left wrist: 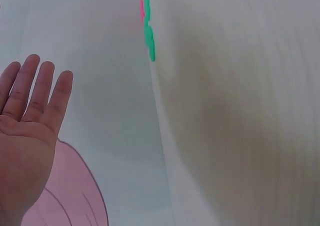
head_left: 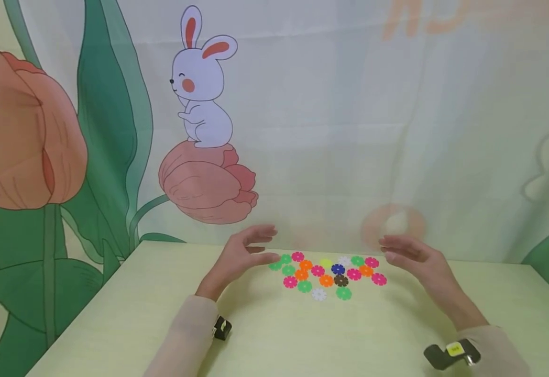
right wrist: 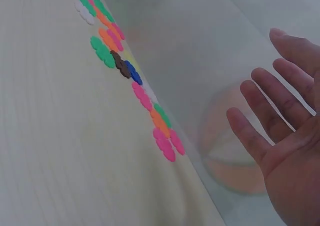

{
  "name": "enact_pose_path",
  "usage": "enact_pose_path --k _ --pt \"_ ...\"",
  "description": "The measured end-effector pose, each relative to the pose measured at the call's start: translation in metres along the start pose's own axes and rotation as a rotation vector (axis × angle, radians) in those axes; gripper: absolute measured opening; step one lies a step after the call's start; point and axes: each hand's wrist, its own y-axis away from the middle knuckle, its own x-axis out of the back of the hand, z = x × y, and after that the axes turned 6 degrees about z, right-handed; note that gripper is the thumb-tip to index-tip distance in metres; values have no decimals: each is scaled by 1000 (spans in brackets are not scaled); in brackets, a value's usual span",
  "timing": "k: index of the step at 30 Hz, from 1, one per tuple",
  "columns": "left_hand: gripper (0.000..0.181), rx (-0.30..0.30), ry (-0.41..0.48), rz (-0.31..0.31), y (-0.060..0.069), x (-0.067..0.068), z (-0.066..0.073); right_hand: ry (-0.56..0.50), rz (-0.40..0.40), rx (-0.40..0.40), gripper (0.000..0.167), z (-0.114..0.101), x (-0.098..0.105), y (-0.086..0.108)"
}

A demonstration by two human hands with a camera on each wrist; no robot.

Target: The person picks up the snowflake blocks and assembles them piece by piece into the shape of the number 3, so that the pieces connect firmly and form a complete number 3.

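Several flat, notched plastic discs lie spread in a loose band near the table's back edge in the head view. Among them are a brown disc (head_left: 341, 280), a dark blue disc (head_left: 338, 269), a yellow disc (head_left: 326, 263) and a white disc (head_left: 319, 294), with green, pink and orange ones around. At the left end of the band, my left hand (head_left: 243, 255) hovers with fingers extended, holding nothing. My right hand (head_left: 416, 256) hovers past the right end, nearest a pink disc (head_left: 379, 279). Both wrist views show empty palms, the left palm (left wrist: 30, 136) and the right palm (right wrist: 295, 171).
A pale wood-grain table (head_left: 274, 340) carries the discs. Right behind it hangs a cloth backdrop (head_left: 331, 131) printed with a rabbit and tulips. Black wrist straps with small devices sit on both sleeves, such as the right strap (head_left: 451, 354).
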Motion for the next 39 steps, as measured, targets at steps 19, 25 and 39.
enact_pose_path --k 19,25,39 --pt "35 85 16 -191 -13 -60 5 -29 -93 -170 46 14 -40 -3" --pt "33 169 45 -264 -10 -68 8 -46 -154 -133 38 15 -49 -5" --pt "36 244 113 -374 -13 -74 -5 169 -233 -101 25 17 -64 -5"
